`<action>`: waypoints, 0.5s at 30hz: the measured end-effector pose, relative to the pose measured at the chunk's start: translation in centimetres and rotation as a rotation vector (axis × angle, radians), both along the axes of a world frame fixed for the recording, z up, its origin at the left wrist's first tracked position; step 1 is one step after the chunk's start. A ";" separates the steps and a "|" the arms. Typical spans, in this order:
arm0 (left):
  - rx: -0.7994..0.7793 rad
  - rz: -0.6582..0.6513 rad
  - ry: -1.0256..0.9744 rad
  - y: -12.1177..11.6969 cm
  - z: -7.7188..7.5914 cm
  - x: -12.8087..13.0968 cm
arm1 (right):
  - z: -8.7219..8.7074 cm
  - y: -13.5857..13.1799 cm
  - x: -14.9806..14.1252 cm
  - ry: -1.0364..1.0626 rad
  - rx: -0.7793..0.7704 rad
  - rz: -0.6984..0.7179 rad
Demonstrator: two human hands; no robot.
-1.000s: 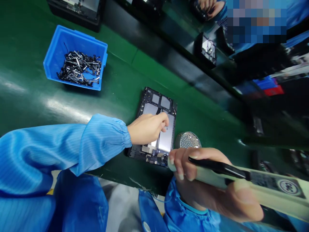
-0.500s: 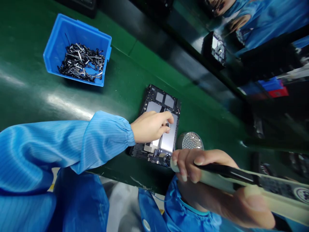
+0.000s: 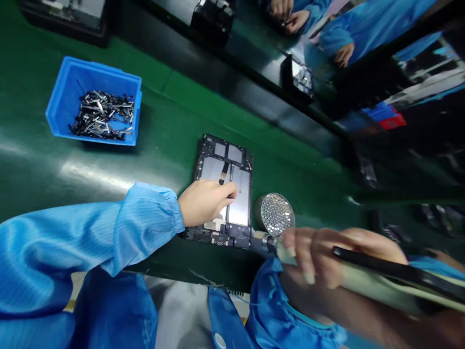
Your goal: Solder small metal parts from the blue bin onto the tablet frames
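An opened tablet (image 3: 240, 193) lies flat, its silver battery plates and dark frame showing. My left hand (image 3: 207, 199) rests over its middle with thumb and fingertips pinched; what sits between them is too small to make out. A flat black ribbon cable (image 3: 224, 169) shows just beyond the knuckles. My right hand (image 3: 323, 252) is wrapped round a pale electric screwdriver (image 3: 358, 286) with a black lever. Its nose points left, close to the tablet's lower right corner. Beside that corner stands a round metal tin (image 3: 278, 213), its top a grid of small shiny dots.
A blue bin (image 3: 58, 111) of small black and silver parts stands at the left on the green bench (image 3: 174, 126). Behind a dark rail (image 3: 232, 82), co-workers' hands (image 3: 290, 17) and dark trays show. Another dark tray (image 3: 65, 22) is at the upper left.
The view has shifted, so the bench things sit further left. My left fingers have closed more and lowered toward the tablet. The screwdriver's nose has moved right, off the tablet's corner.
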State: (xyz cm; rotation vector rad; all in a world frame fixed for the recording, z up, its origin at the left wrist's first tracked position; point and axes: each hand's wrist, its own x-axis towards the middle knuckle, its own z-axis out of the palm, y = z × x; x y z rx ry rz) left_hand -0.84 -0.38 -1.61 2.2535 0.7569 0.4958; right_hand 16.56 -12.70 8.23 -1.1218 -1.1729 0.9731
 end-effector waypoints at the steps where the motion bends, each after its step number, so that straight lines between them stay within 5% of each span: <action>1: 0.005 0.015 -0.045 0.0 -0.3 -0.1 | -0.1 0.0 1.1 -0.020 0.064 -0.022; 5: -0.070 0.053 -0.238 0.3 -0.4 -0.7 | -1.0 1.3 4.3 0.001 0.298 -0.181; 9: -0.239 0.093 -0.346 0.9 0.9 -1.4 | -2.2 2.3 5.6 0.103 0.304 -0.370; 15: -0.271 0.113 -0.235 2.6 2.9 -2.8 | -3.9 2.1 5.8 0.147 0.280 -0.411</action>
